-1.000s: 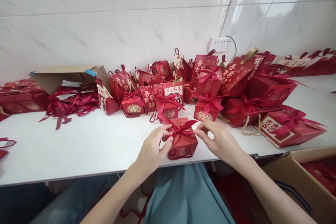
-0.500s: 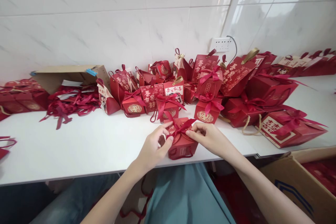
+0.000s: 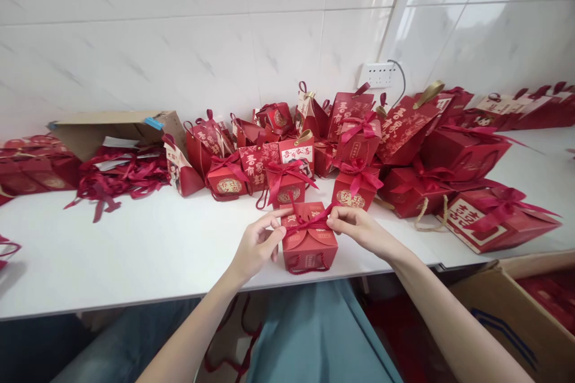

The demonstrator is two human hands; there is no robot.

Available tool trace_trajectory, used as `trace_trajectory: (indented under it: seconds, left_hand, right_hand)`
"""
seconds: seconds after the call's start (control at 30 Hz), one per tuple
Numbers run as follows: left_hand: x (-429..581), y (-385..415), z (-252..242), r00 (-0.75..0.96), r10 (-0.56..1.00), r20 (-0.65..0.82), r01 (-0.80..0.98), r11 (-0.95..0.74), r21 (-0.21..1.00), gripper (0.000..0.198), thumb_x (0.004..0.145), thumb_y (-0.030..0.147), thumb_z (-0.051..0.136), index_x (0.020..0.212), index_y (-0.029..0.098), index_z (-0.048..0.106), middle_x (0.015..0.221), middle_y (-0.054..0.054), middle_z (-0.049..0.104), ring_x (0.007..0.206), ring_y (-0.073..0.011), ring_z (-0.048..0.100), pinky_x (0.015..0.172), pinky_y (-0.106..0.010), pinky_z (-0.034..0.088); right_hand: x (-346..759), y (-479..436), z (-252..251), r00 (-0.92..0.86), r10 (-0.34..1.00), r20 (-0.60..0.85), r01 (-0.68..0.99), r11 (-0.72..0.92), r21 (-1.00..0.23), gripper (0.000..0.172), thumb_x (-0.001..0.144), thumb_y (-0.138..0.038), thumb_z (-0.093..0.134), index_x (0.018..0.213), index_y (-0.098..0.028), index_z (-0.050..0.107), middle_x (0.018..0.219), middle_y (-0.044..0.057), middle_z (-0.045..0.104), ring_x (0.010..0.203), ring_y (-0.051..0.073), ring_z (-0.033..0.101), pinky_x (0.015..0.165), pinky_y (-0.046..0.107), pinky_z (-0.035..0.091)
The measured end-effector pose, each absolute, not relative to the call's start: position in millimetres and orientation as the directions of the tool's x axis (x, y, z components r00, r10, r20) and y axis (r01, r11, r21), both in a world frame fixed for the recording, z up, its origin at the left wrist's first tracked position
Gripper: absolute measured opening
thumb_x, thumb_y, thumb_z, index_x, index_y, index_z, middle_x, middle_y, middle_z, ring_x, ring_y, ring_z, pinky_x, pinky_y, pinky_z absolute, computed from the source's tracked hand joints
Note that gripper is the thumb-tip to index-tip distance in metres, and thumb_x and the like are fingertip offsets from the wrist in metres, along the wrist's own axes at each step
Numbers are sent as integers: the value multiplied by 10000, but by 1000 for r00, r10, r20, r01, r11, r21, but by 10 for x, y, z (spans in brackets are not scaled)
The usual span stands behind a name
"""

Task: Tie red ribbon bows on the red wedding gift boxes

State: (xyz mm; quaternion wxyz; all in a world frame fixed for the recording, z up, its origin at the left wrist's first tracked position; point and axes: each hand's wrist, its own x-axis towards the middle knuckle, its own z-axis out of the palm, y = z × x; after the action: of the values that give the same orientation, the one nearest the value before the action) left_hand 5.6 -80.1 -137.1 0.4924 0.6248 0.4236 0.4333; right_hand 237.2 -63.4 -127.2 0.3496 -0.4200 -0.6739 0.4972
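At the lower centre of the frame, a red box (image 3: 309,248) sits near the front of the bench (image 3: 179,251). The right hand (image 3: 360,229) pinches the ribbon (image 3: 308,224) at its right end; the left hand (image 3: 257,243) curls opposite, grip unclear. Uneven pulling could drag the box askew.

Left along the back edge of the table (image 3: 148,251) we see a brown carton (image 3: 112,120). Above that edge, the tiled wall (image 3: 188,48) bears a socket strip (image 3: 376,75) with a dark cable (image 3: 403,76); below the front edge, rightward, we have a blue-marked cardboard box (image 3: 485,294).
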Motion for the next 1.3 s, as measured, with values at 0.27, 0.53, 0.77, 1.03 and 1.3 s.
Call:
trace_trajectory:
  seconds: [0.27, 0.53, 0.77, 1.03, 1.3]
  left_hand:
    - [46, -713, -1461, 187, 964, 192, 129, -217, 968, 337, 784, 412, 581, 585, 162, 476, 846, -19, 431, 571, -77, 438, 356, -172, 366]
    - [58, -774, -1391, 218, 976, 7, 123, -35, 992, 357, 788, 478, 550, 634, 172, 449, 611, 55, 359, 440, -49, 365, 345, -163, 339]
    - [68, -770, -1346, 255, 958, -132, -68, 153, 986, 357, 732, 440, 594, 586, 181, 396, 495, 74, 347, 405, -46, 320, 332, -149, 319]
    - [68, -766, -1293, 217, 964, -155, -71, 174, 982, 254, 688, 379, 636, 696, 184, 474, 483, 87, 357, 414, -49, 314, 325, -133, 308]
    - [63, -793, -1263, 296, 929, -220, 42, 218, 975, 378, 725, 474, 616, 594, 166, 441, 514, 59, 399, 430, -48, 354, 334, -141, 303]
  right_hand:
    - [2437, -584, -1423, -360, 933, -21, 185, 49, -982, 348, 778, -493, 576, 644, -178, 510, 666, -12, 496, 652, 130, 462, 668, 275, 372]
    - [2353, -690, -1284, -287, 958, -10, 344, 93, -935, 426, 766, -586, 517, 641, -180, 489, 617, -16, 463, 583, 124, 422, 563, 263, 348]
    - [2337, -730, -1266, -282, 959, -1, 366, 106, -925, 437, 786, -582, 479, 613, -181, 478, 593, -16, 463, 567, 121, 417, 549, 263, 354]
    - [2315, -750, -1237, -277, 959, -52, 347, 49, -937, 405, 748, -552, 537, 605, -179, 475, 592, -31, 434, 564, 109, 384, 545, 257, 311]
    - [2350, -648, -1429, -307, 947, -96, 49, -85, -995, 399, 717, -533, 646, 623, -165, 525, 616, -24, 490, 570, 103, 421, 581, 258, 333]
